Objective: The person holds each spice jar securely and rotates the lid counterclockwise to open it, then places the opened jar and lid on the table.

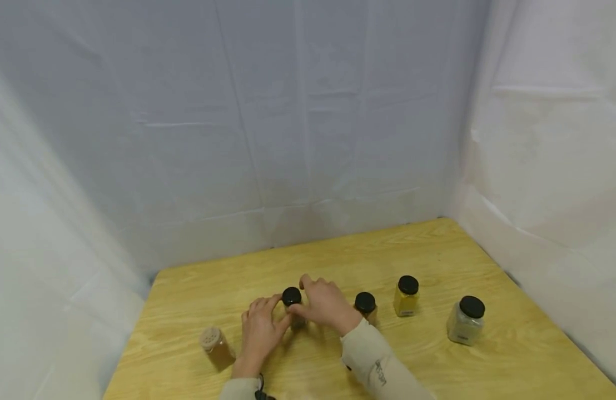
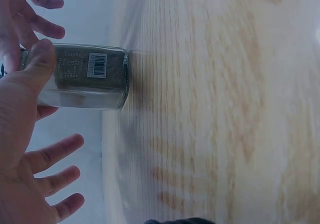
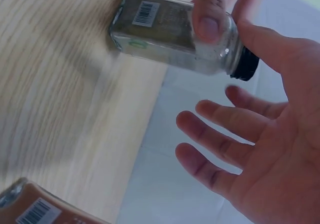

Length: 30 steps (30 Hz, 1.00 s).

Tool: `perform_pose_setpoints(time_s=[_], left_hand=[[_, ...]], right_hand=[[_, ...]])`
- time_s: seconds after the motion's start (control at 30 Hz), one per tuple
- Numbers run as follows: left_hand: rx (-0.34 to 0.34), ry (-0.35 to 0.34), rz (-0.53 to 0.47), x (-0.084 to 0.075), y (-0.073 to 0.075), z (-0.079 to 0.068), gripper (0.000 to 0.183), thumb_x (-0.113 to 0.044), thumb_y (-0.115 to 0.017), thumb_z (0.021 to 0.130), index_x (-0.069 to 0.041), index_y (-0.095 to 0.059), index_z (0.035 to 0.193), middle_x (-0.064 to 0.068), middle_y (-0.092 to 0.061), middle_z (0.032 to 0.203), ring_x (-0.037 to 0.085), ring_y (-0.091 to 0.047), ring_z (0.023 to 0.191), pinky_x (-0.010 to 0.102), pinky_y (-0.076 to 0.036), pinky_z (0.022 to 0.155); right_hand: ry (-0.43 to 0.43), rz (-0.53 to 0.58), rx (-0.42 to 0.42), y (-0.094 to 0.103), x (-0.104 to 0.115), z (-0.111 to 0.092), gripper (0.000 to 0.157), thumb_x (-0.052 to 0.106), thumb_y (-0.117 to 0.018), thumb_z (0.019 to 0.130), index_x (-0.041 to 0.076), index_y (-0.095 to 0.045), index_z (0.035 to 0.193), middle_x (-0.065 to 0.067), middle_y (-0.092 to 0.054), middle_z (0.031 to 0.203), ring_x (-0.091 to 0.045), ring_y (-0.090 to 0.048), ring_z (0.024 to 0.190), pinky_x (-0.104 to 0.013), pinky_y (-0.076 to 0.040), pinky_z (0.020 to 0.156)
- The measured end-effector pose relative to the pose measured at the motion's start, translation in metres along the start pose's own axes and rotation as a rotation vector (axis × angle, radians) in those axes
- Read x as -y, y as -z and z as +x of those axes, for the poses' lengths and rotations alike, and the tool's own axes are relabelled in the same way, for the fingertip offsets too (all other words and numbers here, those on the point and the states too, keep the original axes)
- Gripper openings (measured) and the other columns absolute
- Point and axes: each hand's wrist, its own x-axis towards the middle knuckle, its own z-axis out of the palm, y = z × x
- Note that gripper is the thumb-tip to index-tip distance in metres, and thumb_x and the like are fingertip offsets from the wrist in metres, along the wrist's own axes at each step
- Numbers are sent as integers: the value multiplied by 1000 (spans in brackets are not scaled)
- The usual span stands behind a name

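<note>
A square glass spice jar (image 1: 298,322) with a black cap (image 1: 291,296) stands upright on the wooden table, with dark contents and a barcode label (image 2: 97,65). My left hand (image 1: 264,326) pinches its upper body between thumb and index finger, the other fingers spread apart. Beside the cap is my right hand (image 1: 324,303), its thumb (image 3: 267,46) at the jar's neck and cap. The right fingers (image 3: 212,144) stay spread and off the glass. In the right wrist view, the left thumb (image 3: 206,21) presses the jar's side.
A brown spice jar (image 1: 365,304) is partly hidden behind the right wrist. Farther right stand a yellow spice jar (image 1: 406,297) and a wider pale jar (image 1: 465,322), both black-capped. A shaker with a beige perforated top (image 1: 213,338) stands left. White sheeting (image 1: 288,139) encloses the wooden table (image 1: 203,283).
</note>
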Motion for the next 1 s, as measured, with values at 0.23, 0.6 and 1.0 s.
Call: perform_pose_setpoints(time_s=[0.23, 0.6, 1.0], left_hand=[[-3, -8, -14, 0, 2, 0, 50, -35, -80, 93, -8, -69, 133, 20, -71, 128, 46, -59, 128, 70, -43, 99], [3, 9, -35, -1, 1, -2, 47, -26, -80, 92, -9, -69, 134, 20, -71, 128, 46, -59, 128, 70, -43, 99], [47, 59, -45, -3, 3, -2, 55, -38, -81, 93, -10, -67, 138, 20, -69, 132, 45, -56, 133, 67, -41, 101]], right_hand=[[54, -2, 13, 2, 2, 2, 49, 49, -72, 99, 8, -64, 125, -9, -72, 98, -24, -69, 87, -44, -58, 80], [29, -106, -44, -5, 15, 4, 50, 48, -70, 101, 5, -63, 127, -12, -74, 107, -29, -70, 96, -49, -56, 91], [1, 24, -23, 3, -1, 0, 50, 48, -76, 96, 11, -66, 128, -10, -75, 106, -27, -70, 91, -50, -56, 89]])
